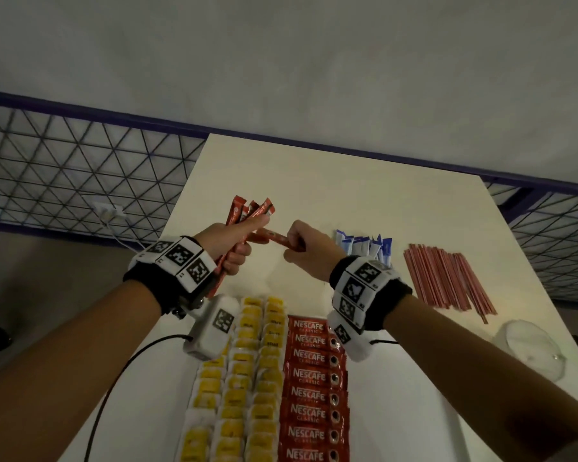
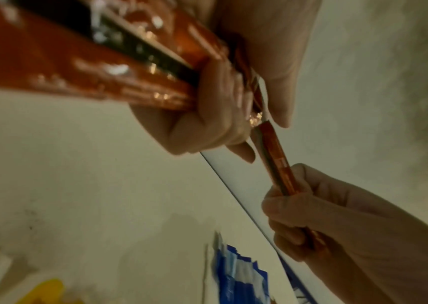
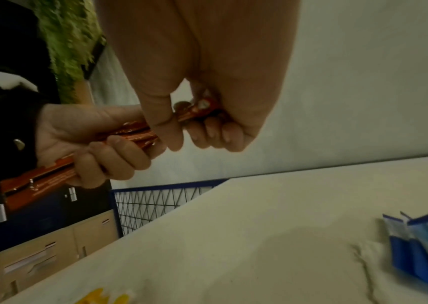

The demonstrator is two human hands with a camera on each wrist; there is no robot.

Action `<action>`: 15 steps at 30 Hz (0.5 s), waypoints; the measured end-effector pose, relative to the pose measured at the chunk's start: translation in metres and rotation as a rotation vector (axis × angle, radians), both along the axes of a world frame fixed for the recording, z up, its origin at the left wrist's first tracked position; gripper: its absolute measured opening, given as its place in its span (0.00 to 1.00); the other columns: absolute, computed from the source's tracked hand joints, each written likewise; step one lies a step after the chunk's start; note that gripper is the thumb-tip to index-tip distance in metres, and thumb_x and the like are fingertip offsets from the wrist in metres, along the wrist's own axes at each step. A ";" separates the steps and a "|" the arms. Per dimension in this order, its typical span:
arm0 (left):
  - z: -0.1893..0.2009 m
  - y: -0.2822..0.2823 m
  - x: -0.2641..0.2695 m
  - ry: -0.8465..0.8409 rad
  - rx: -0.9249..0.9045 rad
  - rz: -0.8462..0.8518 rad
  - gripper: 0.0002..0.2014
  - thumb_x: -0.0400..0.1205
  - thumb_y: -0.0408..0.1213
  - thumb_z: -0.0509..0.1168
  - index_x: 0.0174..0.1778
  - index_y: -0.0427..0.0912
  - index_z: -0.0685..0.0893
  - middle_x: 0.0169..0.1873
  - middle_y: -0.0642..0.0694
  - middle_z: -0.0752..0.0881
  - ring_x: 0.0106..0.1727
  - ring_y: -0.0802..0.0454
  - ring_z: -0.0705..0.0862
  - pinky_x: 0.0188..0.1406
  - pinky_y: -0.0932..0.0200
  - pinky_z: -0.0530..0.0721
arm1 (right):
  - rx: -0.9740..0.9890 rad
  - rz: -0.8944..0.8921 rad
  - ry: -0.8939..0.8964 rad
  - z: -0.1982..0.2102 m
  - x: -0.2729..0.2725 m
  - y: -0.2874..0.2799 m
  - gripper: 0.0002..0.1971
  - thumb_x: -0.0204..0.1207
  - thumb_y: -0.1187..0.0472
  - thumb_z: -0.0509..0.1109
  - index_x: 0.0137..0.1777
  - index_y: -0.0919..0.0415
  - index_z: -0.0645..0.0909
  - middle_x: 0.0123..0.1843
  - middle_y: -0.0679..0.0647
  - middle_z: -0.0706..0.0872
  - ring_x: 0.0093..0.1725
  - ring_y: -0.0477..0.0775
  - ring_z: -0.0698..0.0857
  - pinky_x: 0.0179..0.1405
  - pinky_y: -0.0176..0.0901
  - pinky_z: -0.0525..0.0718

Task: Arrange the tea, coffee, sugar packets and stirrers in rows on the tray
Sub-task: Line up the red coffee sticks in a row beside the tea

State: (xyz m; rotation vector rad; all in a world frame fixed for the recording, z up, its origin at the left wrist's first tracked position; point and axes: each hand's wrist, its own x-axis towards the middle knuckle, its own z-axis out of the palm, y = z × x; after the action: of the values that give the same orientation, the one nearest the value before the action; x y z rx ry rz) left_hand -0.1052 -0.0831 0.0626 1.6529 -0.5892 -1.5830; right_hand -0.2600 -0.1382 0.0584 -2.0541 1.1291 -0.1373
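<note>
2 hands (image 1: 229,243) (image 1: 306,250) grip red sachets (image 1: 247,213); only head view shows stirrers (image 1: 447,281).

- My head camera looks steeply down at the tabletop (image 1: 364,181).
- Both wrist cameras sit close under my hands, sharing the blue packets (image 2: 236,273).

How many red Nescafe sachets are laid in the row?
8. The Nescafe sachets lie in one overlapping column right of the yellow tea bags; it runs off the picture's bottom edge, so more may be hidden.
</note>
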 end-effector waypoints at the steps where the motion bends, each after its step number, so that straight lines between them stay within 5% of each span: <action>1: 0.004 0.006 -0.006 0.007 -0.016 -0.007 0.15 0.77 0.49 0.67 0.41 0.39 0.82 0.15 0.53 0.65 0.12 0.60 0.61 0.11 0.72 0.58 | -0.024 0.021 -0.013 0.005 -0.006 0.007 0.20 0.74 0.68 0.66 0.31 0.51 0.59 0.30 0.47 0.68 0.30 0.48 0.67 0.29 0.35 0.63; 7: 0.014 0.045 -0.033 -0.057 -0.120 -0.011 0.11 0.78 0.38 0.68 0.33 0.42 0.73 0.14 0.52 0.66 0.13 0.60 0.61 0.11 0.71 0.59 | 0.008 0.036 -0.156 0.025 -0.041 0.037 0.15 0.75 0.66 0.68 0.34 0.50 0.68 0.33 0.46 0.74 0.32 0.44 0.72 0.35 0.37 0.70; 10: 0.016 0.066 -0.047 -0.106 -0.152 -0.020 0.12 0.78 0.37 0.69 0.31 0.42 0.74 0.14 0.52 0.66 0.13 0.59 0.62 0.12 0.69 0.61 | 0.094 0.040 -0.217 0.030 -0.063 0.051 0.03 0.78 0.63 0.68 0.47 0.56 0.76 0.36 0.50 0.79 0.33 0.47 0.75 0.38 0.37 0.73; 12: 0.017 0.078 -0.059 -0.139 -0.173 -0.028 0.15 0.78 0.37 0.69 0.28 0.42 0.71 0.13 0.52 0.66 0.13 0.59 0.62 0.12 0.69 0.61 | 0.127 0.079 -0.152 0.030 -0.081 0.059 0.10 0.77 0.60 0.68 0.57 0.61 0.79 0.38 0.50 0.83 0.33 0.43 0.78 0.37 0.31 0.76; 15: 0.017 0.092 -0.088 -0.159 -0.189 -0.037 0.18 0.77 0.38 0.70 0.26 0.44 0.69 0.13 0.52 0.66 0.13 0.58 0.62 0.13 0.68 0.62 | 0.135 0.136 -0.052 0.027 -0.104 0.075 0.11 0.75 0.55 0.71 0.52 0.61 0.84 0.35 0.45 0.83 0.33 0.37 0.78 0.32 0.22 0.75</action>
State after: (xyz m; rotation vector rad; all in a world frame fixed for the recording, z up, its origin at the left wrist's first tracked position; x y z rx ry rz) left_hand -0.1930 0.0085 0.0792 1.6414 -0.8294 -1.3839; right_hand -0.3641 -0.0628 0.0857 -1.9883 0.9376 -0.0461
